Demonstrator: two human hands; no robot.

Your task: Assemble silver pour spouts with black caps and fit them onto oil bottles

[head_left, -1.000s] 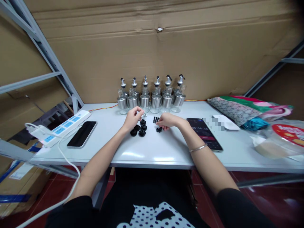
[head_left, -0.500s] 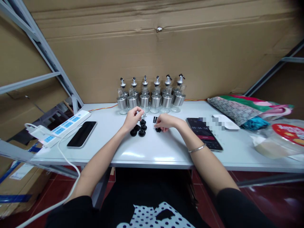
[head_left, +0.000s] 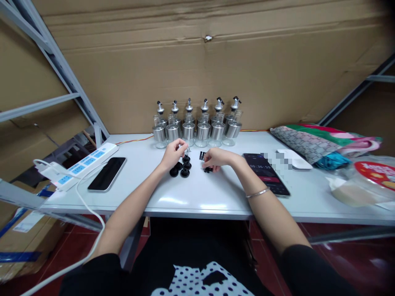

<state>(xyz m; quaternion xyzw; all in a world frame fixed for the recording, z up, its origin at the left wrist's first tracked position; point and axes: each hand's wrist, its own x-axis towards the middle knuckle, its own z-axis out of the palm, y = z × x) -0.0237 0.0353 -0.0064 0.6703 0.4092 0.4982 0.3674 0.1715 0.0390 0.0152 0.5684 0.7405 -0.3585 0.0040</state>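
Observation:
My left hand (head_left: 173,154) is closed in a pinch above the table, with a small silvery piece (head_left: 187,151) showing at its fingertips; the fingers hide most of it. Just below lie several round black stoppers (head_left: 185,172) in a cluster. My right hand (head_left: 215,158) is bent down over a few small black pieces (head_left: 208,169), its thumb and fingers drawn together. What sits between those fingertips is hidden. Several short black sticks (head_left: 202,155) lie just beyond the right fingers. At the back stand glass bottles (head_left: 188,131) with steel sleeves; the rear row wears silver pour spouts (head_left: 204,106).
A white power strip (head_left: 88,165) and a dark phone (head_left: 107,174) lie on the left. To the right are a phone with a running timer (head_left: 268,174), a white flat object (head_left: 293,159), a colourful bag (head_left: 324,142) and a tape roll (head_left: 354,185). Cardboard (head_left: 173,61) walls the back.
The right fingers have shifted slightly among the small black pieces. My left hand keeps its pinch in nearly the same place. The timer has advanced.

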